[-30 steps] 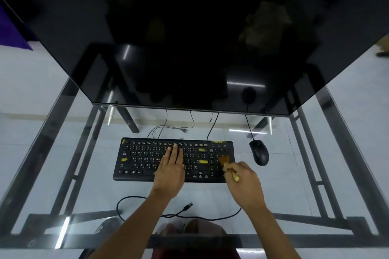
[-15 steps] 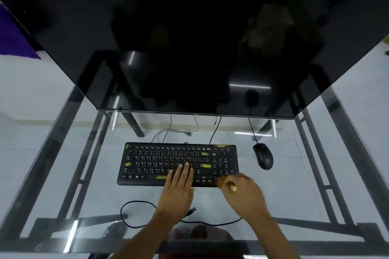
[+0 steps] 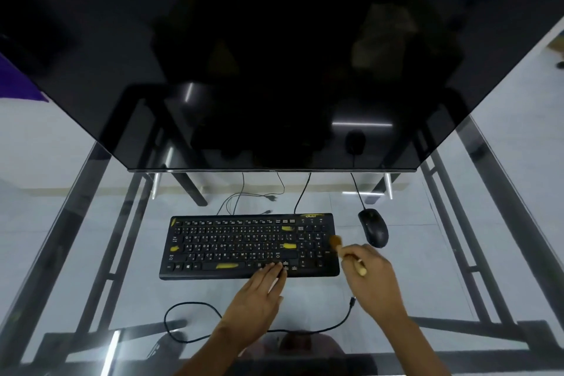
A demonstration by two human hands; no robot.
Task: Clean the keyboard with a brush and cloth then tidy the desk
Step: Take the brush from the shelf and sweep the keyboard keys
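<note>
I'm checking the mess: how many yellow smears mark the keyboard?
4 on the black keyboard: left edge, spacebar, upper right, right-middle. The hands may hide more.

one keyboard (image 3: 248,246), one brush (image 3: 345,252), one mouse (image 3: 373,227), one monitor (image 3: 274,64), two hands (image 3: 253,304)

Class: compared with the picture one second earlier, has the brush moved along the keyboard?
Yes. The brush, held by the right hand, has shifted rightward: earlier its bristles sat inside the keyboard's number pad; now they are at the right edge, nearer the mouse.
</note>
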